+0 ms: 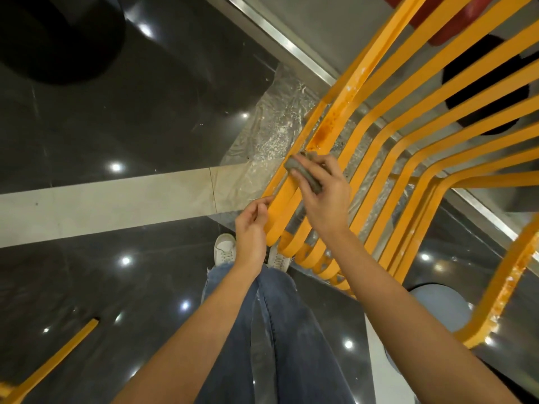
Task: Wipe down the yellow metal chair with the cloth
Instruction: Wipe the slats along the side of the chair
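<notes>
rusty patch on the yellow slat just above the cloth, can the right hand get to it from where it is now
Probably yes. The right hand presses the cloth on the same slat, and the rusty patch lies just beyond it with bare metal between and nothing covering it.

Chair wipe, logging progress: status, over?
Right hand holds cloth on yellow chair slat. Left hand steadies slat edge. Rusty stain just ahead.

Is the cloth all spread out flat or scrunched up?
Scrunched up. The cloth is a small grey wad gripped in the right hand, pressed on a yellow chair slat.
</notes>
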### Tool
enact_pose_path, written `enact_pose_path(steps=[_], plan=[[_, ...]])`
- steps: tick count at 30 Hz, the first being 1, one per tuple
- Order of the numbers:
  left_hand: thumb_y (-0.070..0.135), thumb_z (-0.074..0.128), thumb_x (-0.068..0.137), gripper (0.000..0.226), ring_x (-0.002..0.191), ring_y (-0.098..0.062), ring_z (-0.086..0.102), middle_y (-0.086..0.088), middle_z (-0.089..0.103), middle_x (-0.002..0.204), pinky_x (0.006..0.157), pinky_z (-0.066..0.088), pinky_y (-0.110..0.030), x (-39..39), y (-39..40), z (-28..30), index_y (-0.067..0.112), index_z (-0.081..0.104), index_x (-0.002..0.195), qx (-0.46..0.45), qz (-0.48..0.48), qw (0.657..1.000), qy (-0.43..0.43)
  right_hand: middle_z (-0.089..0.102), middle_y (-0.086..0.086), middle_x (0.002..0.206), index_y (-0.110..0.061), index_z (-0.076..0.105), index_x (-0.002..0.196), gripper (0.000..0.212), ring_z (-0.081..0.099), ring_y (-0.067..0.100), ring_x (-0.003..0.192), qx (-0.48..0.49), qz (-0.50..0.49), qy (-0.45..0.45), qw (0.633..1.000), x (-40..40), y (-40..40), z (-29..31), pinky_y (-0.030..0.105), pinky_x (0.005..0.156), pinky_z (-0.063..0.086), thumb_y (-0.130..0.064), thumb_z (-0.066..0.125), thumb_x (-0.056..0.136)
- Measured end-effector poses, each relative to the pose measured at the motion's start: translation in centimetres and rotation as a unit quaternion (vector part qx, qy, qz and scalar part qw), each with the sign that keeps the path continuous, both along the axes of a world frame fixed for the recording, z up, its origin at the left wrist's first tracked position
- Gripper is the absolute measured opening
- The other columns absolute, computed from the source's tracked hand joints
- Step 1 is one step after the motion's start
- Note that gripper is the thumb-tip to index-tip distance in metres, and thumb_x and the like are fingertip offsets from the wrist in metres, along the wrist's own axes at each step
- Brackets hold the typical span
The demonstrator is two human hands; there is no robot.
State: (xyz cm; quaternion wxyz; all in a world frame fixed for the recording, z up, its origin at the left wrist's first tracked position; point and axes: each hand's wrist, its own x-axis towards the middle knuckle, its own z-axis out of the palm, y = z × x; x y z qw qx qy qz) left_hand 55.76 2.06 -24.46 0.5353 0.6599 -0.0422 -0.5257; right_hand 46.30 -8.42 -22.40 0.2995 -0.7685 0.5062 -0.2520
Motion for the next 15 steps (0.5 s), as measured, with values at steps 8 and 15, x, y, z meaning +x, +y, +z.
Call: enact_pose_path(steps=[8,15], plan=[[0.011,0.040,0.104,0.029,0.104,-0.021,0.063,-0.011,0.070,0.108,0.094,0.049,-0.038,-0.1,0.0,-0.3,0.006,0.067,0.110,0.008,-0.040,0.998,-0.046,0.057,-0.002,0.104,-0.024,0.066,0.127,0.032,0.054,0.007,0.082,0.049,0.038,-0.028,0.998,-2.0,3.7,-0.3,0.026,0.065,0.049,-0.023,0.064,0.095],[0.012,0.037,0.105,0.029,0.109,-0.021,0.062,-0.007,0.068,0.109,0.099,0.048,-0.040,-0.5,0.0,-0.2,0.009,0.065,0.110,0.009,-0.036,0.998,-0.046,0.061,0.000,0.111,-0.023,0.061,0.132,0.038,0.059,0.006,0.107,0.053,0.031,-0.014,0.998,-1.4,6.5,0.0,0.030,0.077,0.056,-0.015,0.065,0.095]])
